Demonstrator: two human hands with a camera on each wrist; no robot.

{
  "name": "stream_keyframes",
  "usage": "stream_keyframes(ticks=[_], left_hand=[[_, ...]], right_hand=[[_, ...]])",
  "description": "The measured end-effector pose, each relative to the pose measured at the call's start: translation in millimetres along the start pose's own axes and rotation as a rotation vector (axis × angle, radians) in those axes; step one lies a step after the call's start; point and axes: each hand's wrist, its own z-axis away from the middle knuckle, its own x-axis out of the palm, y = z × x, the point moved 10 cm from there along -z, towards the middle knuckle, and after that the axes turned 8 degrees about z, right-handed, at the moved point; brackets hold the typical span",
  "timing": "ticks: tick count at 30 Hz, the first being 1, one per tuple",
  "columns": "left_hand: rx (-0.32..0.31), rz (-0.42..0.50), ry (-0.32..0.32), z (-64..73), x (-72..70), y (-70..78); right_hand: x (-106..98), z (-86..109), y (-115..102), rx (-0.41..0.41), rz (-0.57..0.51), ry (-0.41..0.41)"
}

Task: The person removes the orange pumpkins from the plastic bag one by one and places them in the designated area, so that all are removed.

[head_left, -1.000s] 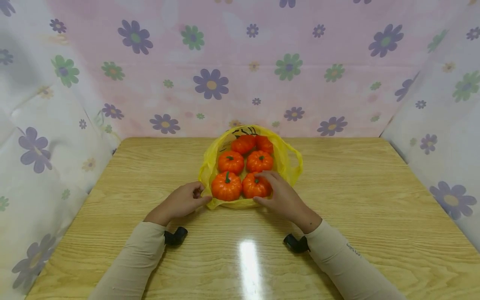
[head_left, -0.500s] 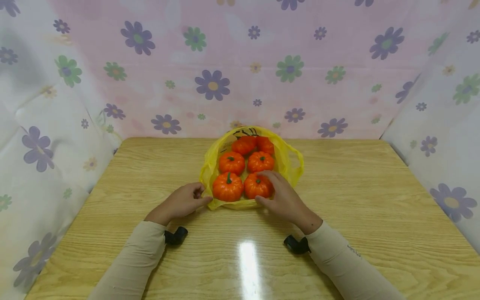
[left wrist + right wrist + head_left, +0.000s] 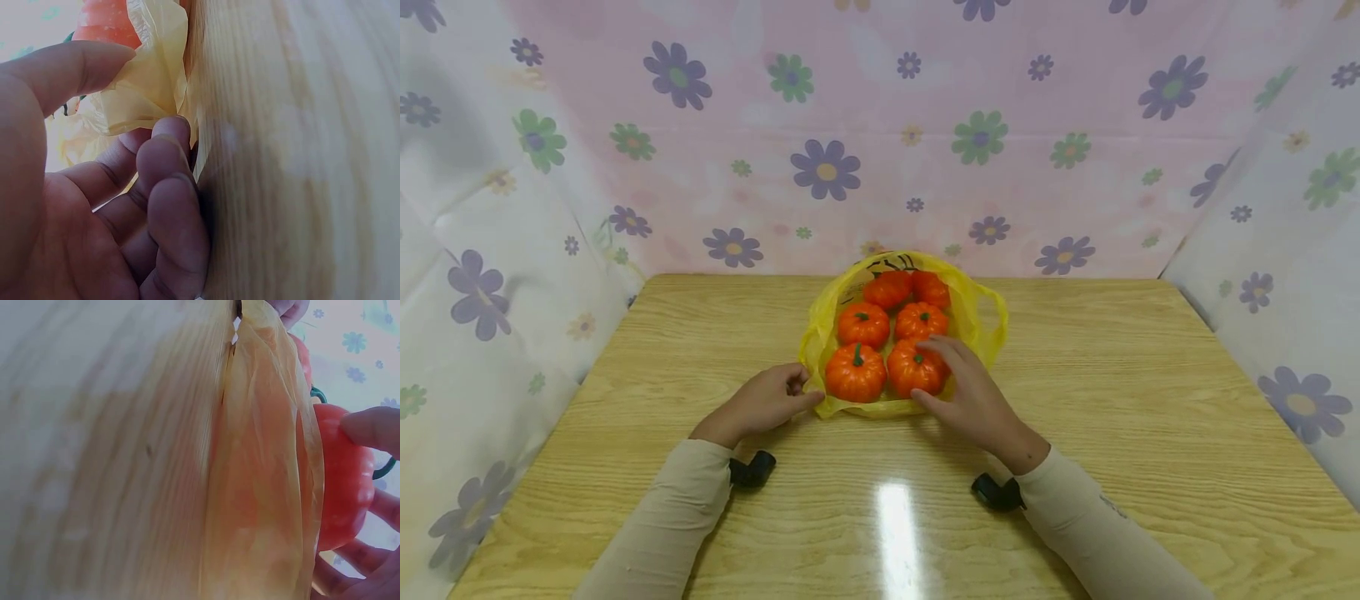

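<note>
A yellow plastic bag (image 3: 822, 333) lies with its mouth towards me, holding several small orange pumpkins. At the mouth's left corner, my left hand (image 3: 763, 402) pinches the bag's edge between thumb and fingers; the left wrist view shows the thin film (image 3: 147, 94) between them. My right hand (image 3: 973, 400) grips the front right pumpkin (image 3: 917, 369), thumb on its near side and fingers round its far side. The right wrist view shows this pumpkin (image 3: 340, 481) just past the bag's front edge (image 3: 269, 456). Beside it sits the front left pumpkin (image 3: 855, 375), its green stem upright.
The bag rests on a wooden table (image 3: 1112, 375), its handle loop (image 3: 997, 317) sticking out to the right. A flowered cloth (image 3: 880, 108) hangs behind the table and along both sides. Dark wrist cameras (image 3: 752, 471) jut inward from both sleeves.
My right hand and its pumpkin have shifted slightly up, and the hand's wrist has moved a little to the right. My left hand stays at the bag's edge.
</note>
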Motion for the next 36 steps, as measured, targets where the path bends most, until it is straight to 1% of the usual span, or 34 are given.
stream_keyframes(ticks=[5,13,19,29,36], left_hand=[[-0.012,0.017,-0.004,0.0,-0.8,-0.7],[0.002,0.020,-0.004,0.4,-1.4,2.2],[0.012,0.031,0.006,-0.3,-1.6,2.4],[0.004,0.030,0.010,-0.3,-1.0,0.3],[0.003,0.032,0.009,-0.7,-0.7,-1.2]], right_hand=[[-5.9,3.5,-4.7,-0.032,0.023,0.030],[-13.5,9.3,-10.1,-0.068,0.077,0.066],[-17.9,15.2,-13.8,-0.093,0.094,0.085],[-33.5,24.7,-23.3,-0.210,0.149,0.176],[-44.4,27.4,-19.8,-0.250,0.175,0.215]])
